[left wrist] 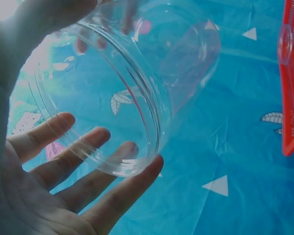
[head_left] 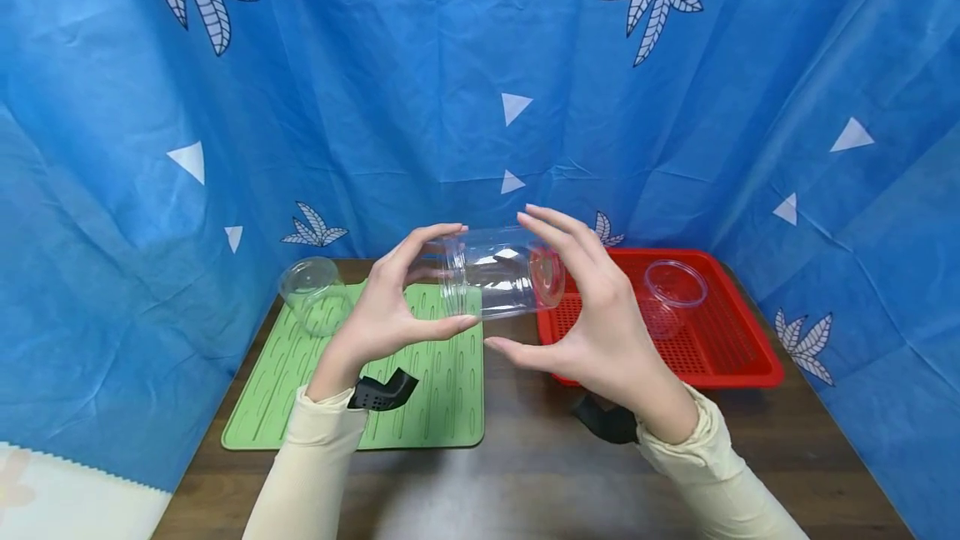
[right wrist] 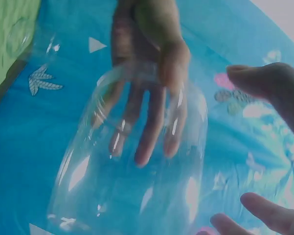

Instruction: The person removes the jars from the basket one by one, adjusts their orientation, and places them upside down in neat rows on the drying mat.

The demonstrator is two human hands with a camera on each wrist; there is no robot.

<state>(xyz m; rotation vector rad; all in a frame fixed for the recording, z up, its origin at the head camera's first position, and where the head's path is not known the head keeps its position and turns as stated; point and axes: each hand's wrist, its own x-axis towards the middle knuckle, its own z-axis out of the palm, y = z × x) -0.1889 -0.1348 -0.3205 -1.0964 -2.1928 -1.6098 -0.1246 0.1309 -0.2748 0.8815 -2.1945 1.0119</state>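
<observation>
Head view, from the left: a standing jar (head_left: 318, 300), clear all through, is near the far left corner of a green mat (head_left: 427, 411) on a wooden table (head_left: 517, 448). Next is the left hand (head_left: 384, 302), raised over the mat. It grips the ridged mouth end of a second clear vessel, the held jar (head_left: 498, 277), with the thumb below and the fingers above. The left wrist view shows a wide grip, the fingers spread along one side of the rim and the thumb across from them.

The held jar lies sideways in the air between the hands, mouth to the left and base to the right. Around its base end is the right hand (head_left: 603, 315), thumb and fingers spread well apart; the right wrist view shows a gap between them and the jar, so this hand holds nothing.

Farther right, a red basket (head_left: 738, 372) sits on the table with a clear tub (head_left: 663, 315) inside. A blue curtain (head_left: 450, 107) hangs behind everything.
</observation>
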